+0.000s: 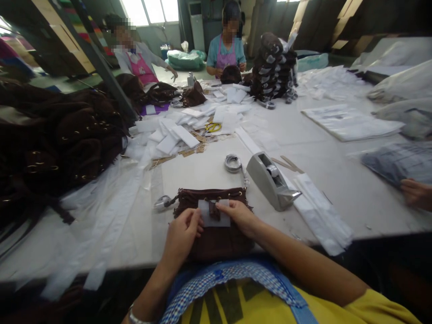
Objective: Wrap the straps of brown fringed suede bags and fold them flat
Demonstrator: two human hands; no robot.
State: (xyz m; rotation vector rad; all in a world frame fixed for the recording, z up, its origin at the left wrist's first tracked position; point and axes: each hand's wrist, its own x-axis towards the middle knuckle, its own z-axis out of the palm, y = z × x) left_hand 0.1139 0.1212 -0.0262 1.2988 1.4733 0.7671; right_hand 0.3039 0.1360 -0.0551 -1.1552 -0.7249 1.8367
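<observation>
A dark brown bag (pixel 216 245) with brass eyelets and fringed sides lies flat before me at the table's front edge. Across its upper middle rests a translucent white sheet (pixel 224 219), with a small brown tassel or strap end (pixel 213 210) on top. My left hand (pixel 185 231) pinches the sheet's left edge between thumb and fingers. At the sheet's upper right, my right hand (pixel 238 216) has its thumb and fingers closed on the edge near the brown piece. Wrapped metal hardware (pixel 164 202) lies at the bag's left, and a wrapped coil (pixel 232 163) sits behind it.
A grey tape dispenser (pixel 272 182) stands right of the bag, beside white strips (pixel 320 211). Brown bags (pixel 60 135) are heaped at left. White pads (pixel 182 135) and yellow-handled scissors (pixel 213 127) lie behind. Two people work across the table; another person's hand (pixel 416 193) is at right.
</observation>
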